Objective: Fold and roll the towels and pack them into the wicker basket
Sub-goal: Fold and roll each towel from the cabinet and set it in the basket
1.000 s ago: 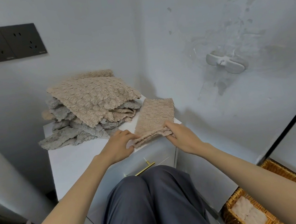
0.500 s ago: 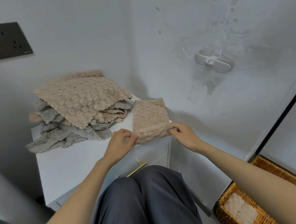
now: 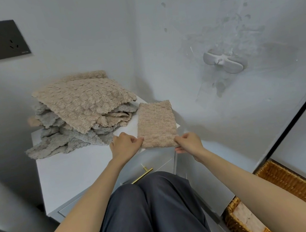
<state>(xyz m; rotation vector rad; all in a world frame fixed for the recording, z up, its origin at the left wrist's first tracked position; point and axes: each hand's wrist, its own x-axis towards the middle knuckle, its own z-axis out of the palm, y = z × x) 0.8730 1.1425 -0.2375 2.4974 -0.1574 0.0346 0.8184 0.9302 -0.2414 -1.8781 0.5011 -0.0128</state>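
While your left hand (image 3: 126, 145) and right hand (image 3: 188, 142) each pinch a near corner of the folded towel (image 3: 156, 124), you seem about to begin the roll. Next, curl that edge over tightly, away from you. Beige and nubbly, it lies as a narrow strip on the tabletop (image 3: 73, 171), beside the unfolded pile (image 3: 86, 103); the wicker basket (image 3: 285, 180) sits low to your right.

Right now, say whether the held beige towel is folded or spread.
Folded: the beige towel lies as a narrow strip, far narrower than the piled towels beside it.
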